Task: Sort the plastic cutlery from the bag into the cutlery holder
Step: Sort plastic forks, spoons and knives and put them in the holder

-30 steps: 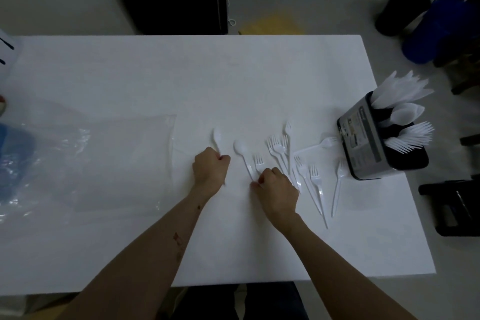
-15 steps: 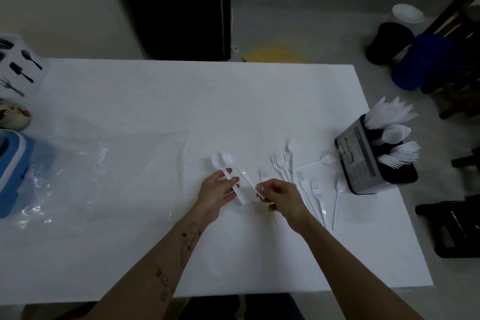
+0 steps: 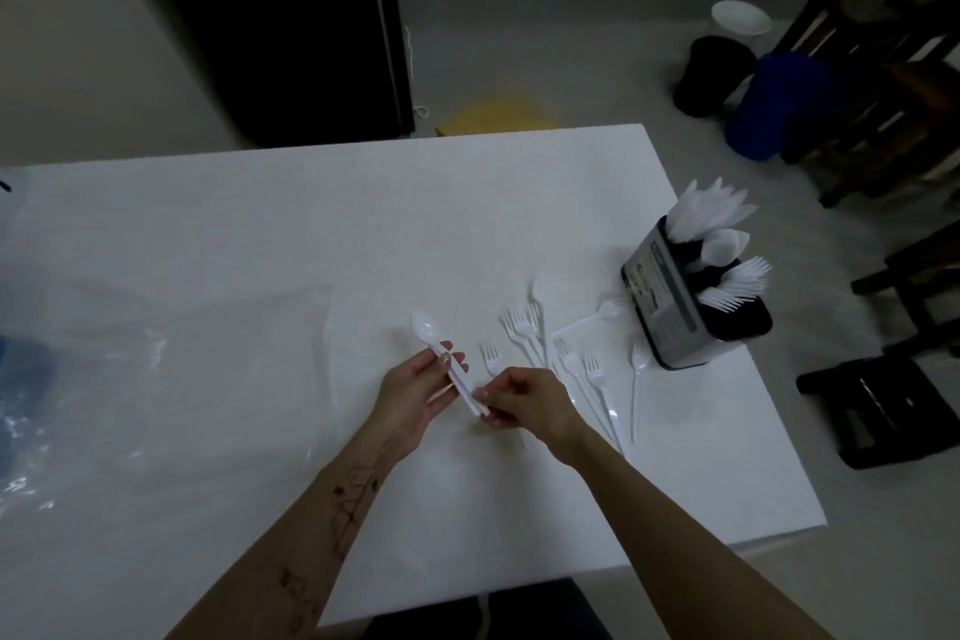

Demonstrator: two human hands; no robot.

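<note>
White table (image 3: pixel 311 234), both hands gripping spoons (image 3: pixel 427 329), holder (image 3: pixel 670 307) label unreadable

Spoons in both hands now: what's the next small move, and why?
Probably carry the spoons right to the cutlery holder and drop them handle-first into its middle compartment, where a spoon bowl already shows. The left hand and right hand both pinch them above the table, while forks lie unsorted.

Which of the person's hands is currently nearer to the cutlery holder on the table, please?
Right. The right hand sits closer to the cutlery holder, with loose forks between them; the left hand is farther away, beyond the right hand.
</note>
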